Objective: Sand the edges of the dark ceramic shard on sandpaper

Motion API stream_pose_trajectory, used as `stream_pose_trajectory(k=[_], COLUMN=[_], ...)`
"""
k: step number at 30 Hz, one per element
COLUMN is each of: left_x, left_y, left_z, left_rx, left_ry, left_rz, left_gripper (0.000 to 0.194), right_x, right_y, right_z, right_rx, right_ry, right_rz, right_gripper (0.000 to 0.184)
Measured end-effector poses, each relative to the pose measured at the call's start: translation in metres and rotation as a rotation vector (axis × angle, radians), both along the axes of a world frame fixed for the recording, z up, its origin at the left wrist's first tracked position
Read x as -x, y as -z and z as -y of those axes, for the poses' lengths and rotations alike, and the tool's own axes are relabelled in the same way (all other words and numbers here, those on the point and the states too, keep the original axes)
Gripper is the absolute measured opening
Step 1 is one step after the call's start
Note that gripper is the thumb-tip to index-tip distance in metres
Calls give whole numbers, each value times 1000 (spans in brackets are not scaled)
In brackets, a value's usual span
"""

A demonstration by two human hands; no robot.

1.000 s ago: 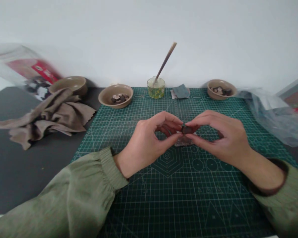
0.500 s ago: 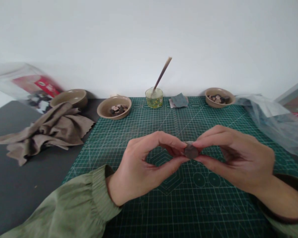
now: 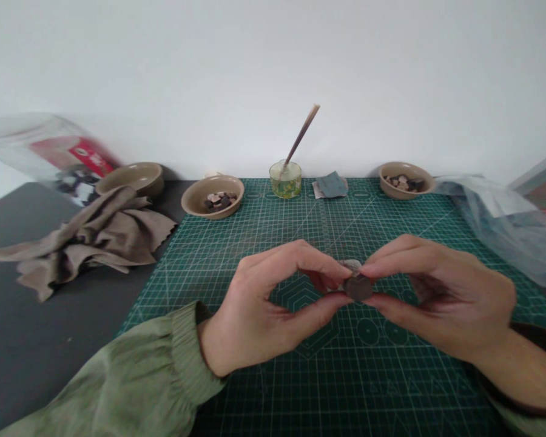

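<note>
Dark round chip [image 3: 358,287] is pinched between the fingers [image 3: 321,258] of the left hand [image 3: 264,309] and right hand [image 3: 455,291].

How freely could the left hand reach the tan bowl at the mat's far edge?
Probably freely once it lets go: the left hand pinches a dark chip with the right hand, and only the cutting mat lies between it and the bowl.

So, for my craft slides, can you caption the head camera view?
Left hand and right hand pinch a dark chip above a green cutting mat.
</note>
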State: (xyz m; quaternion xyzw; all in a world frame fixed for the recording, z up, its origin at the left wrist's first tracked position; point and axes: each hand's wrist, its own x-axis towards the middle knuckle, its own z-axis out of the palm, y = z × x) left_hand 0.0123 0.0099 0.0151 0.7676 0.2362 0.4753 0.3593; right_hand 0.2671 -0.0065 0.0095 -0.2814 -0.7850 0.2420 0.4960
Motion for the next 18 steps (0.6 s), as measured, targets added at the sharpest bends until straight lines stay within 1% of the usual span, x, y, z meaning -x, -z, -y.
stream_pose_trajectory(k=[10, 13, 15, 18], left_x=[1, 0, -1, 0], left_y=[0, 3, 7, 13], left_z=[1, -2, -6, -14], left_rx=[-24, -36, -47, -121], left_ry=[14, 12, -25, -63], left_rz=[-15, -39, -115, -332], left_gripper=[28, 26, 28, 28], right_x=[0, 1, 0, -6], right_y=[-1, 0, 2, 2], right_z=[0, -2, -5, -11], right_rx=[-1, 0, 5, 34], right_ry=[-10, 14, 74, 199], right_rz=[13, 16, 34, 72], right_gripper=[48, 43, 34, 27])
